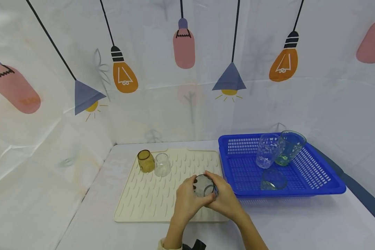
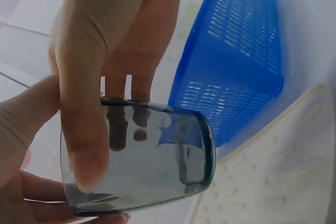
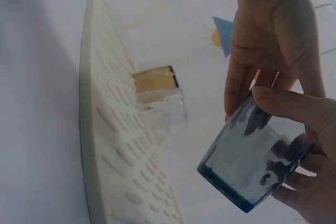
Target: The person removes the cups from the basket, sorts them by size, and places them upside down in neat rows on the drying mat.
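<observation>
Both hands hold a smoky grey-blue drinking glass above the front part of a cream ridged drying mat. My left hand grips it from the left, and my right hand from the right, with thumbs and fingers curled about its sides. In the left wrist view the thick dark end of the glass faces the mat. Through the see-through wall of the glass, fingers show in the right wrist view. At the mat's back left an amber glass stands beside a clear glass.
To the right of the mat sits a blue perforated plastic basket. Inside it are a tall clear glass, a green-tinted glass and a low clear glass. A patterned white sheet hangs behind the table.
</observation>
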Action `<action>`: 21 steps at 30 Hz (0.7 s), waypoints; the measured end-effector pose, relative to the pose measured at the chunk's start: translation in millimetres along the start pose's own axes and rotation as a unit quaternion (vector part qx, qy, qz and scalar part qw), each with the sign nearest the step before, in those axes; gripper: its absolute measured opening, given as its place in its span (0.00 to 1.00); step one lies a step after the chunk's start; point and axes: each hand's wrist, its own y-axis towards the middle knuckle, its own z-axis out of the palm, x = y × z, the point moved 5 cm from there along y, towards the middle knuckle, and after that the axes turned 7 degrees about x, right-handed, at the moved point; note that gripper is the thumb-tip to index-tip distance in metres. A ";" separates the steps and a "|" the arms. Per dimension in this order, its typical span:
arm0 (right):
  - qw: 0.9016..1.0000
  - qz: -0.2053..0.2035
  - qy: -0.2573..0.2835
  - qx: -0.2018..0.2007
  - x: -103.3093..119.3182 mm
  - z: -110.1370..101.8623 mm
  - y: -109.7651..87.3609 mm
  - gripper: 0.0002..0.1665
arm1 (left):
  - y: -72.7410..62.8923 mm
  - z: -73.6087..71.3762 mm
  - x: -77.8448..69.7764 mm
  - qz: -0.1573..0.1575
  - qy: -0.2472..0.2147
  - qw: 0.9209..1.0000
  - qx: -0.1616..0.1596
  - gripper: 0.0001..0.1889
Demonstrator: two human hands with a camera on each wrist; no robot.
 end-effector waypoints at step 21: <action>0.998 0.010 0.040 0.056 -18.6 -30.6 -12.6 0.51 | -12.0 -7.0 40.9 -0.043 -0.341 0.939 -0.019 0.32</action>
